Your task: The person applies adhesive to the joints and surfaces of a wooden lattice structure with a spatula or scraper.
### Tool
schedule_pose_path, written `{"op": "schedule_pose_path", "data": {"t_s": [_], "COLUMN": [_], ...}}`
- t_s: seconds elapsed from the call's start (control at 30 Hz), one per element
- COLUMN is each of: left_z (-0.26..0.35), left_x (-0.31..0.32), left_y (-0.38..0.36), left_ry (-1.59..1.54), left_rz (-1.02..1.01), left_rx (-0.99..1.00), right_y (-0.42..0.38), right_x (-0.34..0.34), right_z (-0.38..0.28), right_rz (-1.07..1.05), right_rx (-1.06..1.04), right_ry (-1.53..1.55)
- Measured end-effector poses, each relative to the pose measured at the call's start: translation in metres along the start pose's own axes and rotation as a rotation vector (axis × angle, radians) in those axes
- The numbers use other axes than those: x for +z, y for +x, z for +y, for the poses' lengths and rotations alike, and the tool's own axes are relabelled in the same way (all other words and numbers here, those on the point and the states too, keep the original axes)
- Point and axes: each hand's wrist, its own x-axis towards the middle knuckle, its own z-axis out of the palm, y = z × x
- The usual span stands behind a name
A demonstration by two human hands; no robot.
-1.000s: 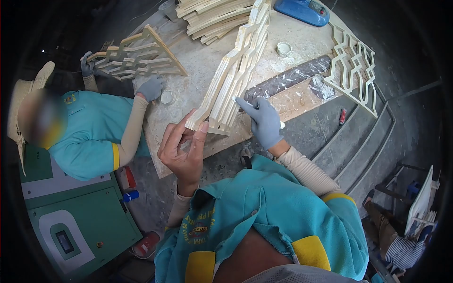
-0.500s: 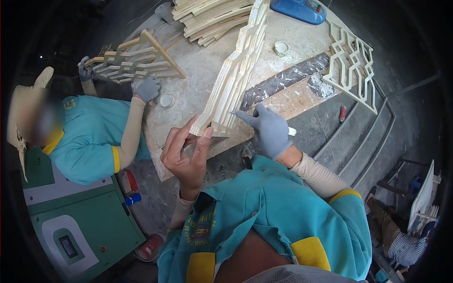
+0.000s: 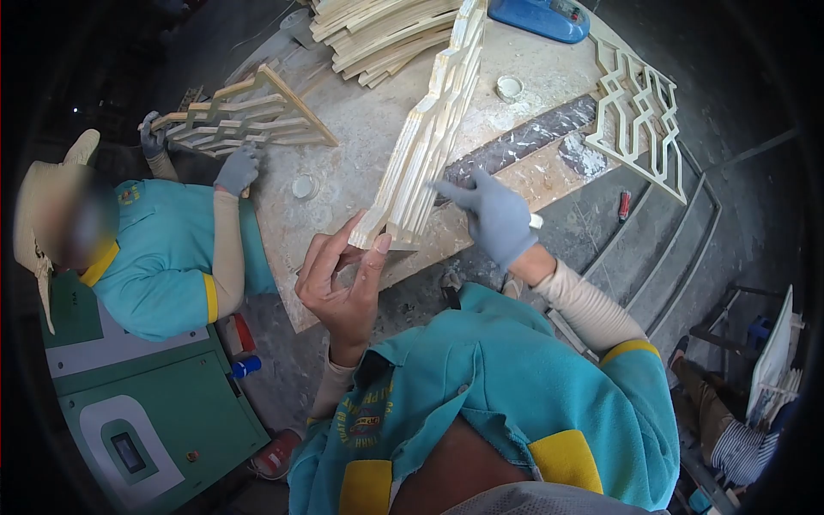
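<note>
A pale wooden lattice panel of zigzag slats stands tilted over the table, running away from me. My bare left hand grips its near end, with thumb and fingers on either side. My right hand, in a grey glove, is at the panel's right side, its index finger stretched towards the slats. The other fingers are curled, and a small white end of something sticks out behind them; the rest is hidden in the hand. Whether the fingertip touches the wood is hard to tell.
On the table are a tub of white paste, another tub, stacked curved strips, a blue tool and a second lattice. At left a co-worker handles another lattice panel.
My right hand has moved up and slightly right along the panel, the white end moving with it. My left hand holds nearly still. The co-worker's near hand has shifted left.
</note>
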Motion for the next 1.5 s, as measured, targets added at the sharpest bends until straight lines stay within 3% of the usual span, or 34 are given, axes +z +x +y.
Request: {"op": "schedule_pose_path", "data": {"t_s": [0.07,0.2,0.3,0.37,0.5,0.67,0.8,0.97,1.1,1.3,1.5], "left_z": [0.003,0.000,0.003,0.003,0.001,-0.003,-0.005,-0.005,-0.004,0.002,-0.001], "left_x": [-0.001,-0.001,-0.001,0.000,-0.001,0.001,0.001,0.002,0.003,0.001,0.003], "left_y": [-0.001,-0.001,0.000,-0.001,-0.001,-0.002,-0.001,0.000,0.000,-0.003,-0.002], "left_ry": [0.012,-0.012,0.012,0.012,0.003,-0.021,-0.025,-0.025,-0.038,-0.034,-0.003], "left_rz": [-0.018,-0.019,-0.009,-0.008,0.010,0.047,0.049,0.045,0.037,-0.011,0.013], "left_rx": [-0.003,-0.008,-0.039,-0.031,-0.046,-0.065,-0.068,-0.064,-0.044,-0.079,-0.012], "right_y": [0.011,0.000,-0.002,0.006,0.011,-0.021,-0.022,-0.029,-0.028,-0.023,-0.026], "right_x": [0.003,0.014,0.004,0.002,0.007,0.007,0.005,0.023,0.011,0.026,0.009], "right_z": [0.007,0.003,0.001,0.009,0.015,-0.014,-0.012,-0.010,-0.016,-0.016,-0.015], "right_rz": [0.072,0.073,-0.073,0.085,0.096,-0.100,-0.111,0.020,-0.085,0.051,-0.143], "right_rx": [0.043,0.000,0.013,-0.003,-0.007,-0.059,-0.041,-0.148,-0.117,-0.149,-0.097], "right_ry": [-0.174,-0.186,-0.162,-0.045,-0.181,-0.111,0.065,-0.130,-0.137,-0.188,0.018]}}
